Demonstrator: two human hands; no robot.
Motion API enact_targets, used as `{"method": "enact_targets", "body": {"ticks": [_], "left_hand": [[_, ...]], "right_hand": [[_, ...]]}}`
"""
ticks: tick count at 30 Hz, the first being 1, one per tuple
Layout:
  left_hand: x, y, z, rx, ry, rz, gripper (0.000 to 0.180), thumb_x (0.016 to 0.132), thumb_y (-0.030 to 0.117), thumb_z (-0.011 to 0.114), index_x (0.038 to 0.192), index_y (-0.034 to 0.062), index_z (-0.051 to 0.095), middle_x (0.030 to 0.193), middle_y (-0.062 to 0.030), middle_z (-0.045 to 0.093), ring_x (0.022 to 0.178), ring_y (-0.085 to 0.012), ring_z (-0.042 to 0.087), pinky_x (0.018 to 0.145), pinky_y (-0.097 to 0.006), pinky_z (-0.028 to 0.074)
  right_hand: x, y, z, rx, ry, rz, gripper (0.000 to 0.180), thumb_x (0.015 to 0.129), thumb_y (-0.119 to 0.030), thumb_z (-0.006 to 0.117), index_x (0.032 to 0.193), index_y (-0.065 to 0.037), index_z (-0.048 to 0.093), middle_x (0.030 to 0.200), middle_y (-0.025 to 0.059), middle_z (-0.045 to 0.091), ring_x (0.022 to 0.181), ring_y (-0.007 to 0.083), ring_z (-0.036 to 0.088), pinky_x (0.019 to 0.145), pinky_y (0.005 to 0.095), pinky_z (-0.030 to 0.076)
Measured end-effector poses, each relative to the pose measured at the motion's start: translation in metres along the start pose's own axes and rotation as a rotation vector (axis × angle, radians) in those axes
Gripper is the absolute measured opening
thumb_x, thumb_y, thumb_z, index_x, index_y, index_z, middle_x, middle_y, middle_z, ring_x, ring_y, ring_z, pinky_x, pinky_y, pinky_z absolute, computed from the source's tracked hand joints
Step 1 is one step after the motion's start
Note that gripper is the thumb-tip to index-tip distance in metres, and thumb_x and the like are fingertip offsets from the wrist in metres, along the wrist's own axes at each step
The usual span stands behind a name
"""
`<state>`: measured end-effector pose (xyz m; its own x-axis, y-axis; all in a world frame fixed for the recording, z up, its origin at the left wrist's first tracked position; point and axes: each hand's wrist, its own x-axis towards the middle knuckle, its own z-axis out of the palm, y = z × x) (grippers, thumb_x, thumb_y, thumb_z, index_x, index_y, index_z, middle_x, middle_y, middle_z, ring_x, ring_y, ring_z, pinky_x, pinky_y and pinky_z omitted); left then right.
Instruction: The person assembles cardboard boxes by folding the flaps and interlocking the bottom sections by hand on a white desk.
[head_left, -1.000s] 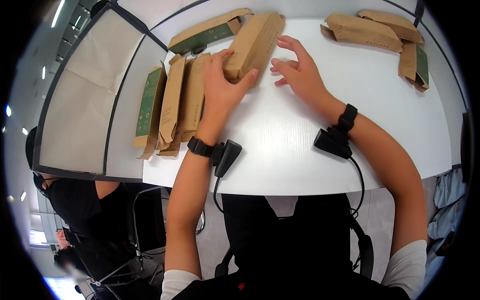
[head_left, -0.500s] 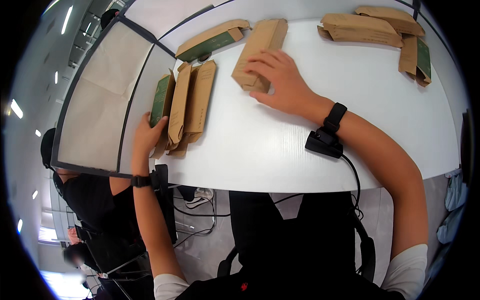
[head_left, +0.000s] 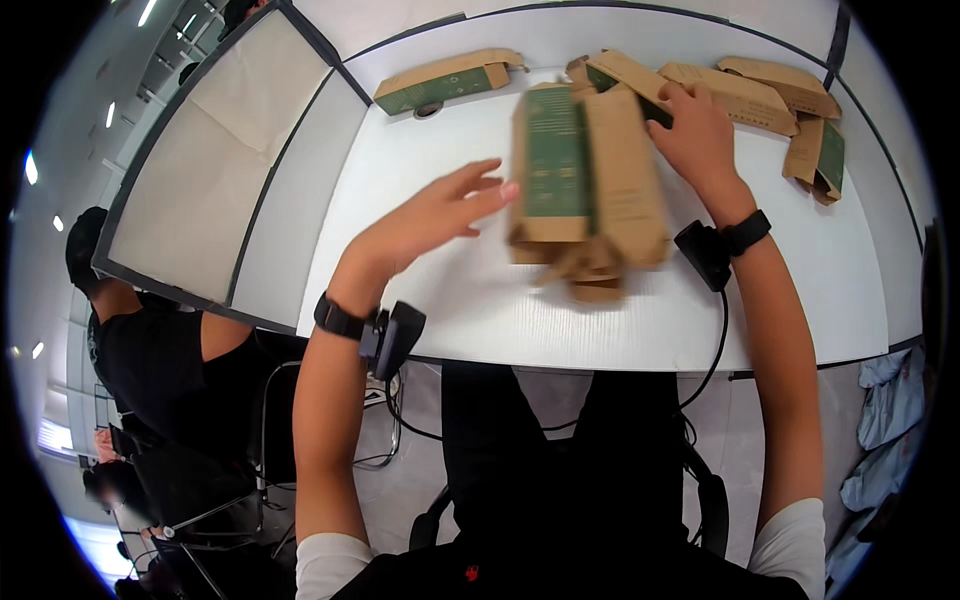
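Note:
A cluster of brown cardboard boxes, blurred by motion, lies mid-table: a green-faced box (head_left: 556,160) on the left, a plain brown box (head_left: 627,175) on the right, with torn-looking flaps at their near end. My left hand (head_left: 425,220) is at the cluster's left side, fingers spread, a fingertip at or almost at the green-faced box's edge; it grips nothing. Beyond the cluster, my right hand (head_left: 697,140) has its fingers and thumb around the near right end of another cardboard box (head_left: 630,75), which slants away to the left.
A long green-sided box (head_left: 447,82) rests along the back left, beside a round table hole (head_left: 428,110). At the back right several boxes lie together, among them a brown box (head_left: 735,98) and a green-sided box (head_left: 815,160). Low partitions (head_left: 290,200) border the white table.
The cluster of boxes has gone from the table's left side to the middle, and my left hand has moved right, off it. My right hand and its box have shifted right.

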<state>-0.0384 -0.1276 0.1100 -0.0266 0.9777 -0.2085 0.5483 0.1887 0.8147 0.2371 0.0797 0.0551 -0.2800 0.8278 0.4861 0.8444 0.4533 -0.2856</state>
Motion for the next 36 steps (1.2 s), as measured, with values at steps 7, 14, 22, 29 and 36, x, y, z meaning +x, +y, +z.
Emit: {"method": "enact_targets", "body": {"ticks": [7, 14, 22, 29, 36], "left_hand": [[0.157, -0.110, -0.102, 0.372, 0.711, 0.269, 0.071, 0.081, 0.026, 0.080, 0.143, 0.0016, 0.054, 0.136, -0.0252, 0.062, 0.120, -0.0388, 0.064, 0.099, -0.044, 0.052], [0.232, -0.118, -0.160, -0.180, 0.713, -0.149, 0.111, 0.075, 0.005, 0.078, 0.163, 0.0078, 0.010, 0.128, -0.0167, 0.062, 0.118, -0.0296, 0.060, 0.090, -0.046, 0.053], [0.263, -0.109, -0.143, -0.167, 0.528, -0.054, 0.105, 0.078, 0.010, 0.086, 0.162, 0.0168, 0.022, 0.123, -0.0121, 0.059, 0.092, -0.0157, 0.055, 0.077, -0.033, 0.046], [0.261, -0.105, -0.099, -0.194, 0.512, 0.195, 0.104, 0.075, 0.014, 0.090, 0.155, 0.0074, 0.023, 0.131, -0.0178, 0.057, 0.107, -0.0216, 0.060, 0.090, -0.039, 0.050], [0.198, -0.052, -0.078, -0.176, 0.730, 0.425, 0.072, 0.074, 0.012, 0.091, 0.137, 0.0053, 0.056, 0.122, -0.0103, 0.060, 0.114, -0.0222, 0.058, 0.094, -0.036, 0.053]], "right_hand": [[-0.006, 0.037, 0.018, -0.022, 0.286, -0.039, 0.057, 0.078, -0.019, 0.080, 0.131, -0.010, 0.063, 0.125, 0.0219, 0.059, 0.123, 0.0433, 0.051, 0.104, 0.0494, 0.049], [0.017, 0.065, 0.004, -0.064, 0.236, -0.006, 0.043, 0.073, -0.019, 0.082, 0.112, -0.008, 0.067, 0.113, 0.0169, 0.058, 0.108, 0.0379, 0.054, 0.092, 0.0470, 0.050], [0.034, 0.061, 0.016, 0.026, 0.196, 0.015, 0.052, 0.075, -0.022, 0.079, 0.124, -0.010, 0.063, 0.114, 0.0166, 0.058, 0.101, 0.0378, 0.057, 0.089, 0.0465, 0.052], [0.020, 0.056, 0.020, 0.038, 0.150, 0.070, 0.060, 0.074, -0.026, 0.081, 0.131, -0.013, 0.063, 0.115, 0.0164, 0.061, 0.108, 0.0386, 0.058, 0.093, 0.0462, 0.051], [0.016, 0.043, 0.003, 0.189, 0.241, 0.088, 0.056, 0.079, -0.024, 0.078, 0.130, -0.009, 0.064, 0.117, 0.0179, 0.060, 0.110, 0.0380, 0.062, 0.089, 0.0460, 0.055]]}}
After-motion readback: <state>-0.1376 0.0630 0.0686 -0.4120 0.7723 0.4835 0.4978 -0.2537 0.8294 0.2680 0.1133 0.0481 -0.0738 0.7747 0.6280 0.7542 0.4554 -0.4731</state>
